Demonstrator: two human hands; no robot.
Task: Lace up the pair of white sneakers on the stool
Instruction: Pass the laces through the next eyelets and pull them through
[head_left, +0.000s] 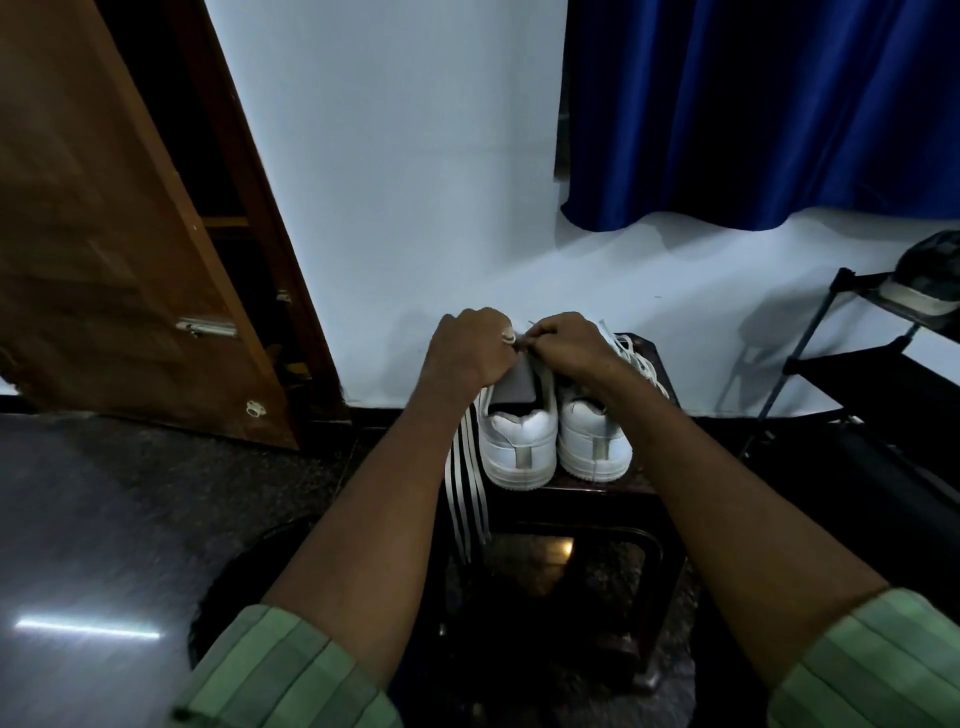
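Two white sneakers stand side by side, heels toward me, on a dark stool (597, 486). Over the front of the left sneaker (517, 441) my left hand (470, 345) and my right hand (563, 343) meet, both closed on its white lace (522, 338) near the fingertips. Loose lengths of that lace (465, 499) hang down past the stool's left edge. The right sneaker (595, 441) shows criss-crossed laces (636, 358) beyond my right wrist. The toes of both shoes are hidden by my hands.
A white wall rises right behind the stool. An open wooden door (119, 249) leans at the left. A blue curtain (753, 109) hangs upper right. A black rack (852, 364) holding a cap (927, 286) stands at the right. The floor is dark stone.
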